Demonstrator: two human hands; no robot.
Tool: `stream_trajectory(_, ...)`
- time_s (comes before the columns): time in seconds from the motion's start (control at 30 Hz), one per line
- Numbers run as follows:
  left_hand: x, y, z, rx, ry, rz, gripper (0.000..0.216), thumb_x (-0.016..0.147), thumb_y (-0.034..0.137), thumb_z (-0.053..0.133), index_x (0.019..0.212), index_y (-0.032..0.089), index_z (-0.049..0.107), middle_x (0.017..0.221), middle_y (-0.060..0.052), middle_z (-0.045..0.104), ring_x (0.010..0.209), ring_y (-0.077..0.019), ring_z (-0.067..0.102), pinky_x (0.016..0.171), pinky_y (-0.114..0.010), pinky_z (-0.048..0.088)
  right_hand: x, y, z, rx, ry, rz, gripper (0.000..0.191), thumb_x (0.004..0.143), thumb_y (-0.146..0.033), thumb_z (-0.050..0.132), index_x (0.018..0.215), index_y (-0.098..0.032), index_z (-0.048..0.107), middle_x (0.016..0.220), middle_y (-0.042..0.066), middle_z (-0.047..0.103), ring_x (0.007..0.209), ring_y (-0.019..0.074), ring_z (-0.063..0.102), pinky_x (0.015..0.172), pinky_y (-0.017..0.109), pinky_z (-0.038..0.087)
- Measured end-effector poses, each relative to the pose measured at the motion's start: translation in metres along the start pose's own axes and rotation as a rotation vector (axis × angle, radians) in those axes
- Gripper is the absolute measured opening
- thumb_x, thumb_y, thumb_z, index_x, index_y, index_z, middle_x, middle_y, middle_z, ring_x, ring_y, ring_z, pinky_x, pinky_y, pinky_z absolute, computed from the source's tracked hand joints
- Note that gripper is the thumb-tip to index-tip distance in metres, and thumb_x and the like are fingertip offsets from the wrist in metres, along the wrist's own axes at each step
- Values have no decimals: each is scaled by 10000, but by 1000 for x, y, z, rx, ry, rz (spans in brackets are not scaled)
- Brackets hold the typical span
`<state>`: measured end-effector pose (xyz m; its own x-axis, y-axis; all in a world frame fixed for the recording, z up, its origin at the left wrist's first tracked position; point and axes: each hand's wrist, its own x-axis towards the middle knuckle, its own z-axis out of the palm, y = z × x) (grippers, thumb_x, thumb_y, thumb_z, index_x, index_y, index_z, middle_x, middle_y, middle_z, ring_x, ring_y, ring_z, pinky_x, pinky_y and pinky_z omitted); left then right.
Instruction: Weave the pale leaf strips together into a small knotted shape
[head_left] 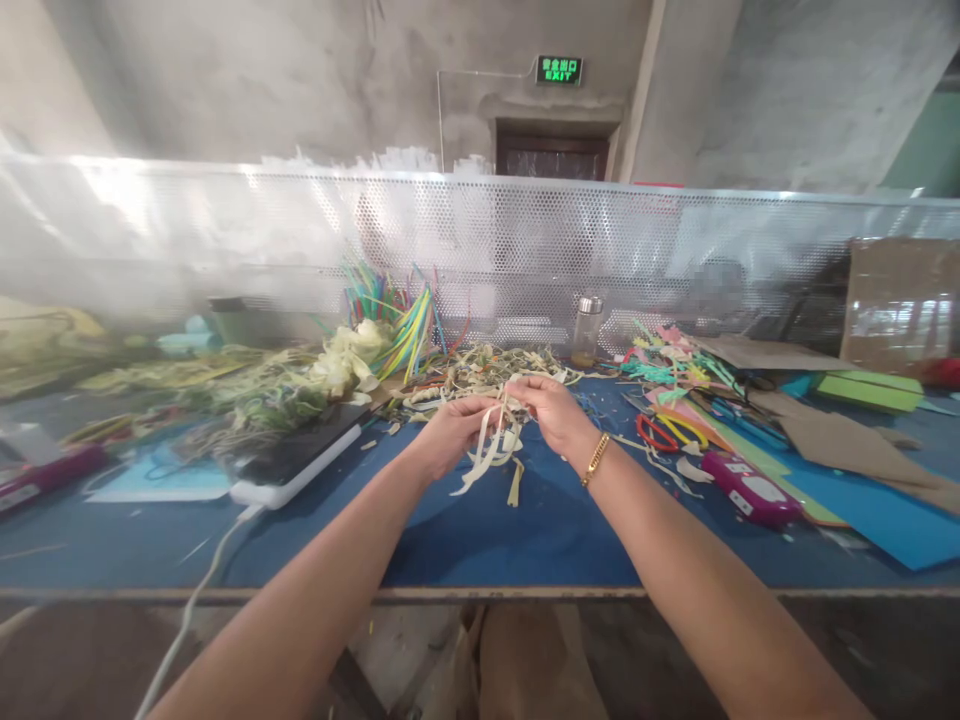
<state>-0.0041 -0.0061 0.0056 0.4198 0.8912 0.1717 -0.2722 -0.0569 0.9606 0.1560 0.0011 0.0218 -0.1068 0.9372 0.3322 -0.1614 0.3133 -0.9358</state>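
Both my hands meet above the middle of the blue table point(480, 540). My left hand point(450, 432) is closed around a bunch of pale cream paper strips point(491, 455). My right hand point(551, 410), with a gold bracelet at the wrist, pinches the top of the same strips. The loose ends hang down and curl onto the table below my hands.
A heap of cream and green paper scraps point(300, 385) and coloured strips point(397, 320) lies at the left back. A white-edged tablet point(300, 460) with a cable sits left. Red scissors point(664, 432), a pink tool point(750, 490), coloured paper sheets point(862, 500) and cardboard lie right. A perforated metal screen point(525, 250) closes the back.
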Motion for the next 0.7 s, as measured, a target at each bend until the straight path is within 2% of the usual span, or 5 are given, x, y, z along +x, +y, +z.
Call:
stream_trajectory(0.33, -1, 0, 0, 17, -40, 23, 188, 658, 307, 755, 719, 141, 689, 674, -25, 628, 577, -80, 530, 516, -182, 394, -1, -1, 1, -17, 52, -30, 229, 634, -342, 717, 593, -180, 560, 562, -47, 492, 524, 77, 410, 566, 251, 347)
stream_trajectory(0.43, -1, 0, 1, 1, -51, 8, 189, 666, 313, 749, 713, 144, 680, 668, -13, 621, 569, -68, 525, 528, -177, 396, 0, 0, -3, -52, 56, -20, 267, 634, -402, 711, 609, -179, 569, 556, -50, 479, 522, 79, 399, 562, 250, 336)
stream_trajectory(0.53, 0, -2, 2, -26, -13, 17, 199, 663, 322, 749, 728, 148, 677, 659, 2, 610, 530, -49, 496, 509, -172, 378, 1, 0, -8, -192, 102, -32, 340, 693, -505, 638, 631, -175, 586, 535, -45, 462, 511, 87, 380, 541, 252, 314)
stream_trajectory(0.67, 5, -3, -1, -44, 119, 116, 211, 666, 332, 742, 757, 156, 670, 673, 7, 607, 551, -56, 503, 520, -175, 380, -7, -9, -5, -509, 312, -257, 391, 762, -538, 561, 604, -181, 557, 537, -29, 466, 533, 101, 398, 549, 256, 314)
stream_trajectory(0.7, 6, -4, -2, -39, 154, 145, 217, 666, 336, 740, 767, 158, 668, 677, 8, 608, 555, -59, 504, 517, -176, 377, -11, -11, -1, -594, 308, -320, 394, 773, -530, 556, 587, -183, 547, 541, -23, 475, 538, 104, 408, 557, 258, 321)
